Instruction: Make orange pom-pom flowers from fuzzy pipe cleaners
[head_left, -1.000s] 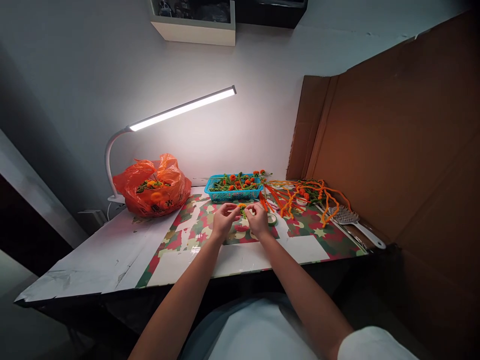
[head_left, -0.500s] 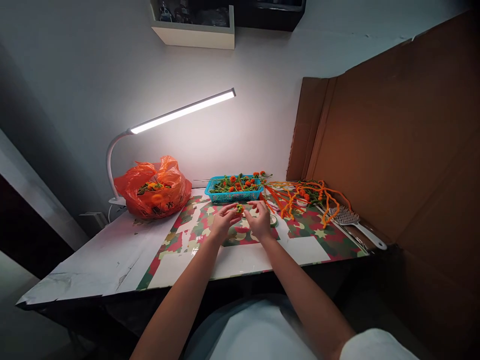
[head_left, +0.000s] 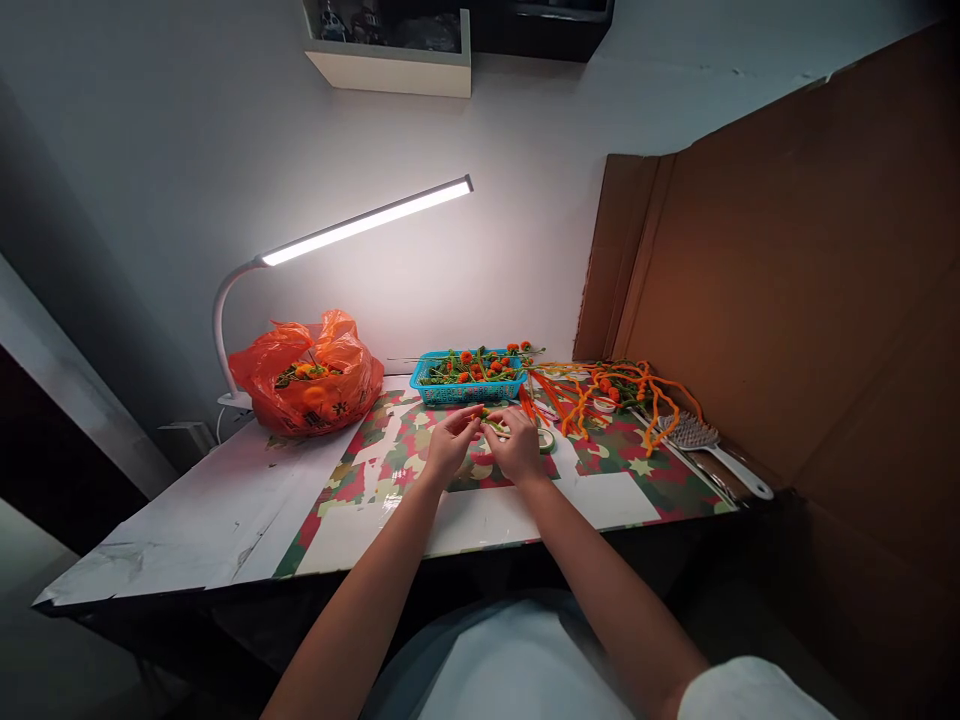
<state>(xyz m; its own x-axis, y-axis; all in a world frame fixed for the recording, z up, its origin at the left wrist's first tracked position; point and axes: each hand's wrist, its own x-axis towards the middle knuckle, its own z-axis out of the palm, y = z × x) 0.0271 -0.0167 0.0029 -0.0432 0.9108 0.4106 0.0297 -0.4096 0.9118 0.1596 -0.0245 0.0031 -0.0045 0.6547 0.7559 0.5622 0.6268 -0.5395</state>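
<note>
Found left hand (head_left: 450, 442) above desk (head_left: 202, 500) with grip pinched by thumb and fingertips on 1 small yellow-and-green flower piece (head_left: 485, 411). Located that piece between both hands, just in front of blue basket (head_left: 465, 395) and partly hidden by fingers. Found right hand (head_left: 517, 445) bent in close at same piece, thumb and fingertips near together; cannot tell whether pinching it. Noted 1 green tape roll (head_left: 551, 443) just beside right hand, on side away from left. Recorded orange-headed flowers (head_left: 480, 370) with green stems in basket; also tangled orange strands (head_left: 574, 415) to right, and white-handled brush (head_left: 721, 458) near cardboard panel (head_left: 780, 250). Logged orange bag (head_left: 315, 405) at left, beside lit lamp (head_left: 367, 222).
</note>
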